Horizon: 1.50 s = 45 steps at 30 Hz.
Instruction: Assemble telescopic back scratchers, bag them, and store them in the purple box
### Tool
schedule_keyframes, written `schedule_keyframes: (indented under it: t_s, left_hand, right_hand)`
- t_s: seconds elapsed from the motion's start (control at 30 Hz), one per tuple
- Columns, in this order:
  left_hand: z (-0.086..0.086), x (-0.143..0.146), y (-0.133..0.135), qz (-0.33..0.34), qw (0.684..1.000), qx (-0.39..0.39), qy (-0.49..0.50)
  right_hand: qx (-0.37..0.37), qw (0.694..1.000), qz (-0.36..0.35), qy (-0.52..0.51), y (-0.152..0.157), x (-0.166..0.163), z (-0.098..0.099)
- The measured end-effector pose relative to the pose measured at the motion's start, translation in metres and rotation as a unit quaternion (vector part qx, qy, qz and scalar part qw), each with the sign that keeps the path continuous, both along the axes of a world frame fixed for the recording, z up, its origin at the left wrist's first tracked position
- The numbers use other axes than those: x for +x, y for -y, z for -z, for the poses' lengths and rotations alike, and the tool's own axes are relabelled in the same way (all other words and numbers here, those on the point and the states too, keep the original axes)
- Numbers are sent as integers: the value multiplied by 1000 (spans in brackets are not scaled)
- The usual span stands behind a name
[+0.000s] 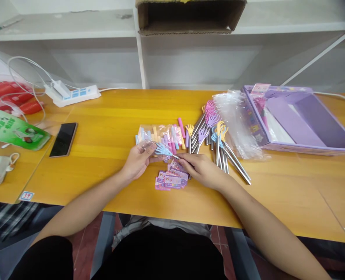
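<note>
Between my hands is a back scratcher point(163, 149) with a light blue hand-shaped head and a metal stem. My right hand point(203, 168) is closed round its stem. My left hand point(139, 160) pinches a clear plastic bag point(144, 145) beside the blue head; whether the head is inside the bag is hard to tell. Behind them lie pastel tubes point(180, 127) in pink, blue, yellow and purple, partly under clear film. Small purple printed cards point(172, 181) are heaped just below my hands. To the right, several more back scratchers point(211, 118) lie in a pile.
Clear plastic bags point(233, 124) lie beside an open purple box point(303, 146) on the right. At left are a phone point(63, 140), a green pouch point(14, 128), red items point(17, 95) and a power strip point(77, 95). A cardboard box point(190, 29) sits on the shelf above.
</note>
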<state>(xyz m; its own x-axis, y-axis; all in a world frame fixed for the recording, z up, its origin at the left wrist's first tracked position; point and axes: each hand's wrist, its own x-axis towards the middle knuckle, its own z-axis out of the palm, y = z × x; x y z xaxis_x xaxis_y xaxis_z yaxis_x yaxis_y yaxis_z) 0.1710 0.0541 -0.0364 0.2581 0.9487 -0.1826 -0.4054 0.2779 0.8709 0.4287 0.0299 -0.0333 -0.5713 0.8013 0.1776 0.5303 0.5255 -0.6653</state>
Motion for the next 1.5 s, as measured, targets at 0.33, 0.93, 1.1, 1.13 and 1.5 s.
schedule_keyframes:
  t_s: [0.33,0.93,1.1,1.13,1.5]
  left_hand:
    - [-6,-15,-21,-154,987,25,31]
    - [-3,-1,7,78,997,22,-16]
    - [10,5,19,166,983,31,-66]
    - [12,6,19,170,982,35,-72]
    - [-4,-4,8,133,991,19,-11]
  right_hand:
    - [-185,960,61,-202,-3,9,0]
    - [-257,935,67,-234,0,-4,0]
    - [-117,973,72,-184,5,-18,6]
    - [-91,979,72,-169,7,-20,8]
    - [-15,983,34,-181,7,-8,10]
